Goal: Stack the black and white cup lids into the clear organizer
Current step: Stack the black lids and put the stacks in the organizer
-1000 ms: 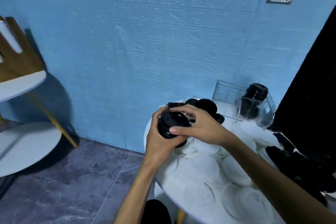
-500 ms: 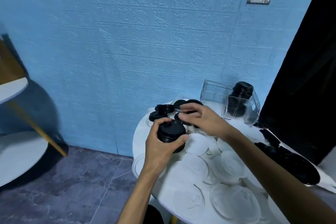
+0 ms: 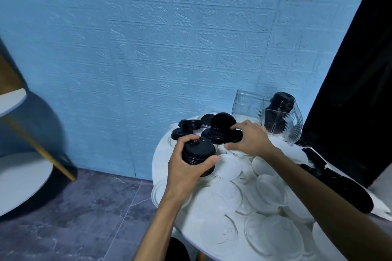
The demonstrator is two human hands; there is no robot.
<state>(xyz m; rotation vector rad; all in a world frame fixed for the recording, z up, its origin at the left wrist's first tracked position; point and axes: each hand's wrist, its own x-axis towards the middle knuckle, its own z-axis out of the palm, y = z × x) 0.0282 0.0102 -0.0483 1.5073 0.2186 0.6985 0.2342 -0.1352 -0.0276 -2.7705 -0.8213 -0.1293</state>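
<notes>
Left hand grasps a short stack of black cup lids, thumb at the stack's 5 o'clock, fingers curled over its 10 o'clock edge. Right hand reaches to 12 o'clock of that stack and pinches a tilted black lid atop a second black pile, thumb low, forefinger on the rim. More loose black lids lie at 10 o'clock. White lids cover the round white table from 3 to 6 o'clock. At 2 o'clock, against the blue wall, stands the clear organizer, holding a black lid stack.
</notes>
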